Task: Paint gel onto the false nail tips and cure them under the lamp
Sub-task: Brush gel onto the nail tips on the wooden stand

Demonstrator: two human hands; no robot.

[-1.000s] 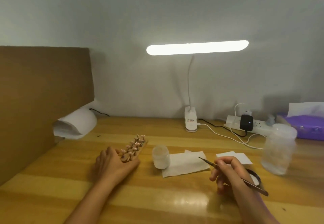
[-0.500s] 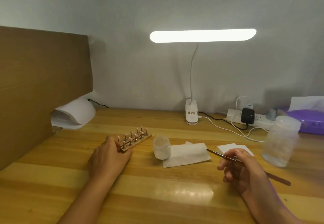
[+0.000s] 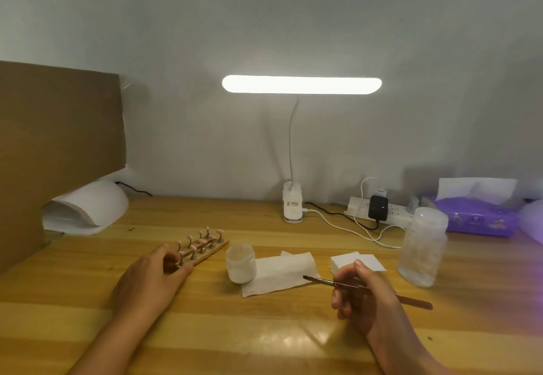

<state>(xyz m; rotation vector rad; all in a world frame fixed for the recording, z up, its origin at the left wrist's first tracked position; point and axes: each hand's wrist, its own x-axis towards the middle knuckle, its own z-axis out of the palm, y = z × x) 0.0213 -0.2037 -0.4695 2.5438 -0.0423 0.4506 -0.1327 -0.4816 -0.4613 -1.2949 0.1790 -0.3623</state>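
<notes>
A wooden strip (image 3: 216,250) carries several pink false nail tips (image 3: 202,239) on small metal stands. It lies flat on the table, left of centre. My left hand (image 3: 150,280) grips its near end between thumb and fingers. My right hand (image 3: 364,295) pinches a thin gel brush (image 3: 320,280), bristles pointing left over a white wipe (image 3: 279,274). A small open white gel jar (image 3: 241,263) stands between the strip and the brush. The white dome-shaped curing lamp (image 3: 88,210) sits at the back left, by the cardboard.
A lit desk lamp (image 3: 301,84) stands at the back centre, clipped base (image 3: 292,205) on the table. A power strip (image 3: 379,208) with cables, a frosted plastic jar (image 3: 423,245), cotton pads (image 3: 357,261) and a purple tissue box (image 3: 476,216) fill the right. A cardboard panel (image 3: 58,145) walls the left.
My left hand has turned the strip of nail tips and laid it flatter on the table, more crosswise. My right hand with the brush has shifted a little lower and rightward.
</notes>
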